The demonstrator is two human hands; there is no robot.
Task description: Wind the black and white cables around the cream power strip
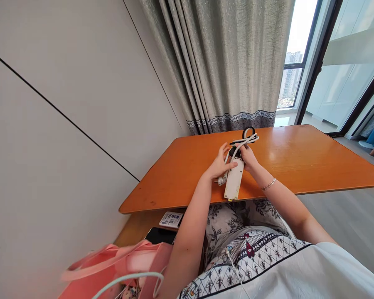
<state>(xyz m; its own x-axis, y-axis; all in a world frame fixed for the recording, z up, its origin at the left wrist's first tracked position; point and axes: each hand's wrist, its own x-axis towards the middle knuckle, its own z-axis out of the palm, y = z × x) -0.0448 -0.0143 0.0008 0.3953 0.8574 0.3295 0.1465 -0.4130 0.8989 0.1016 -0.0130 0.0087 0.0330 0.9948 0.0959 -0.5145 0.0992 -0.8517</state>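
Note:
A white power strip point(234, 182) lies lengthwise near the front edge of the wooden table, its lower end toward me. My left hand point(220, 164) is at its left side, fingers stretched out and apart, the thumb against the strip's upper part. My right hand point(248, 157) is closed around the folded white cord point(252, 139) at the strip's upper end; its fingertips are partly hidden. A black loop point(248, 131) stands up beyond the cord, and something black shows between the hands. Beside the strip, below my left hand, hangs the white plug point(222, 180).
The orange-brown table point(299, 162) reaches to the right. Left of my legs are a phone-like black item point(160, 236), a white printed card or box point(171, 219) and a pink bag point(112, 265). A grey curtain point(237, 62) hangs behind, beside a glass door.

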